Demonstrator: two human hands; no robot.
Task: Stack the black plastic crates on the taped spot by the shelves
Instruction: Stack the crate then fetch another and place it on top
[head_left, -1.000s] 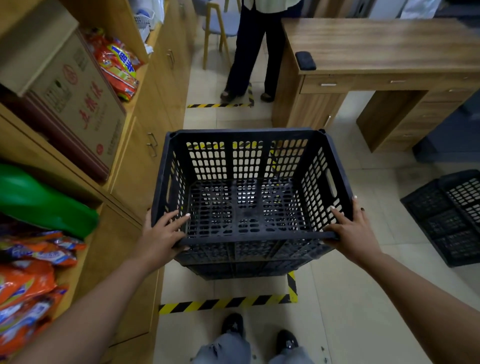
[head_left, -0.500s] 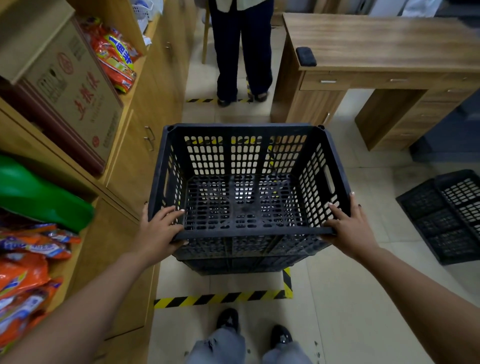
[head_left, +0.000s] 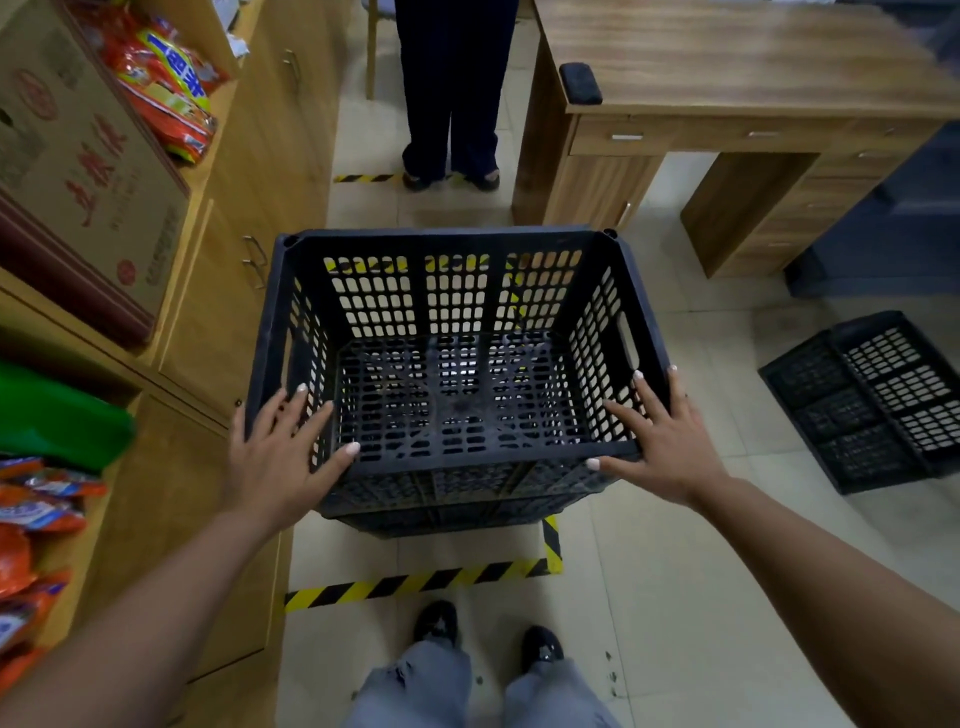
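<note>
Between the two hands sits the top black crate (head_left: 457, 364), nested on another black crate (head_left: 447, 512) inside the yellow-and-black floor tape (head_left: 421, 582). The left hand (head_left: 275, 457) lies spread and flat over the near-left corner of the rim; the right hand (head_left: 660, 441) lies spread over the near-right corner, neither curled shut. Wooden cabinets (head_left: 208, 322) stand just beside the stack's left side. Bare floor opens rightward toward a folded crate (head_left: 872, 405).

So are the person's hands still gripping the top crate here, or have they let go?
Touching, but not gripping. The head view shows the left hand and right hand lying with fingers spread over the near corners of the top crate's rim, no longer curled round it.
</note>
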